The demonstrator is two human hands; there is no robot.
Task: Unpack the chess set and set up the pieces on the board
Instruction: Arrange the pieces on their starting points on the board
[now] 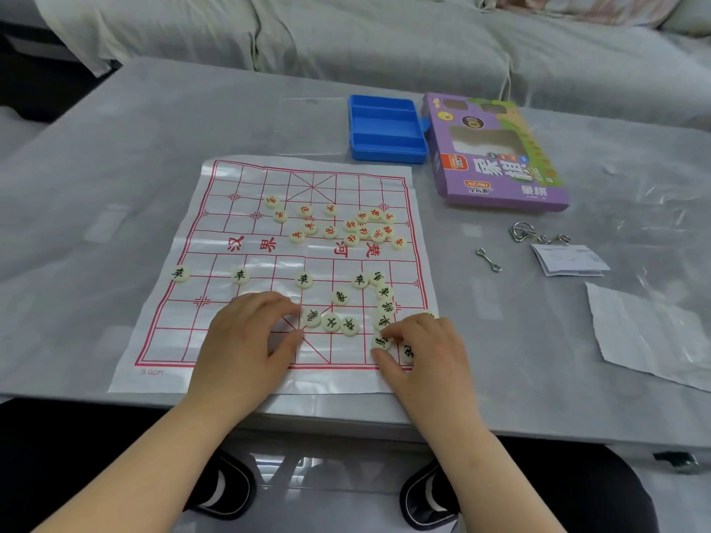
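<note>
- Here, low in the frame, our right hand [419, 348] pinches one black-lettered piece [380, 342] between thumb and forefinger at the board's [173, 340] lower right corner.
- Our left hand [246, 336] rests loosely curled, holding nothing; three loose pieces [331, 322] lie just right of its fingers [290, 306], between both hands.

Covered near rows of the board [215, 263] with the left grip [246, 340] and right grip [427, 352]. Partly hid a pinched black-lettered piece [380, 342] behind the right fingertips. Left characters on the red pieces [346, 225] and print on the folded paper [569, 259] too small to read. Lost both forearms, ends of the worktop [115, 167] and most of the sofa [384, 32] at the frame's edges.
</note>
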